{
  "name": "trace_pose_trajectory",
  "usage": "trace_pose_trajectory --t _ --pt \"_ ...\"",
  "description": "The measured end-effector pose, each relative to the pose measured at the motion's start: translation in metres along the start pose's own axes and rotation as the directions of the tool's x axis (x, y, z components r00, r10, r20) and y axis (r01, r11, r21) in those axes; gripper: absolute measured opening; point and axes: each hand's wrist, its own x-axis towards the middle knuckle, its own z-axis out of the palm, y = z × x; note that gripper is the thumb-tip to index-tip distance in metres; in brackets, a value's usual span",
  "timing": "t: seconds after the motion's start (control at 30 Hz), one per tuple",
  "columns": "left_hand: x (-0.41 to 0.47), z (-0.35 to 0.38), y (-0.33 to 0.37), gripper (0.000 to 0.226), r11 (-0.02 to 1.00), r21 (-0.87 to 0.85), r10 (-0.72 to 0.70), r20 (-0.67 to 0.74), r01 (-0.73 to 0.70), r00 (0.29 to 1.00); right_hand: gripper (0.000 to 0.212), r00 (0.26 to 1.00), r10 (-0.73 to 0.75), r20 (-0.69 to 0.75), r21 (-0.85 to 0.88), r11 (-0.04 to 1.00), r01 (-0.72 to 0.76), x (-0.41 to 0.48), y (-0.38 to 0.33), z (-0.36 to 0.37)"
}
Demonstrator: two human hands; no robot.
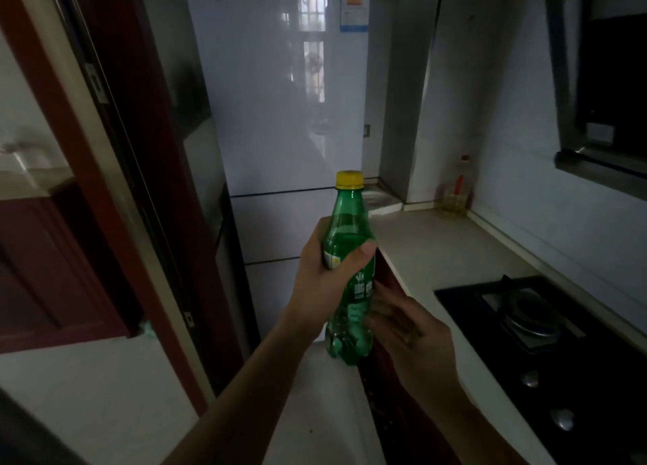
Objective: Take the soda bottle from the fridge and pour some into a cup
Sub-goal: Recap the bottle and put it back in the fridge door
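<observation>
Done so far: the soda bottle [345, 233] looks to be out of the fridge [280, 96]. It is in a hand, and the fridge doors are shut.
Left to do: the yellow cap [349, 179] is on. No cup shows anywhere. So opening and pouring are not yet done.
Where the bottle is: upright in the air, in front of the fridge, just beside the edge of the tabletop [448, 251].
Left hand [325, 268]: its grip wraps round the middle of the bottle, with the thumb across the label.
Right hand [409, 331]: low by the bottle's bottom, fingers loose and spread, holding nothing. It is blurry, so I cannot tell if it touches.
Bottle: see-through green plastic, round, thin at the neck, bumpy at the bottom.
Fridge: white, smooth and shiny like a mirror.
Tabletop: pale, flat and smooth.
Stove [525, 310]: black and glossy, with round silver knobs [562, 419].
Corner: a clear oil bottle [457, 191] with yellow inside.
</observation>
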Motion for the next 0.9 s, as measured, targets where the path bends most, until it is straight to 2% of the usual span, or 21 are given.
trace_pose_trajectory --t 0.07,0.1,0.17,0.3,0.4,0.6,0.8,0.9 --pt "0.027 -0.010 -0.014 0.043 0.998 0.046 0.032 -0.035 -0.030 0.999 0.039 1.000 0.000 0.027 0.046 0.999 -0.001 0.030 0.023 0.007" --pt "0.041 -0.015 -0.020 0.043 0.996 0.074 0.050 -0.059 -0.046 0.997 0.039 0.999 0.008 0.046 0.079 0.997 -0.011 0.047 0.036 0.011" --pt "0.069 -0.025 -0.026 0.040 0.991 0.115 0.075 -0.116 -0.062 0.990 0.055 0.997 0.006 0.072 0.101 0.995 -0.014 0.084 0.057 0.018" --pt "0.126 -0.044 -0.031 0.033 0.985 0.161 0.092 -0.206 -0.059 0.974 0.035 0.987 -0.057 0.153 0.122 0.992 0.038 0.161 0.087 0.035" --pt "0.168 -0.060 -0.028 0.034 0.983 0.180 0.093 -0.265 -0.045 0.960 0.036 0.964 -0.140 0.225 0.141 0.984 0.109 0.216 0.101 0.053" --pt "0.219 -0.098 -0.054 0.033 0.965 0.259 0.127 -0.323 -0.042 0.938 0.033 0.922 -0.211 0.323 0.188 0.970 0.156 0.277 0.138 0.091" --pt "0.285 -0.150 -0.083 0.041 0.967 0.248 0.158 -0.380 -0.064 0.911 0.034 0.895 -0.221 0.386 0.154 0.973 0.174 0.349 0.170 0.137" --pt "0.326 -0.178 -0.092 0.040 0.967 0.226 0.199 -0.374 -0.120 0.906 0.033 0.881 -0.275 0.386 0.072 0.961 0.268 0.395 0.179 0.164"
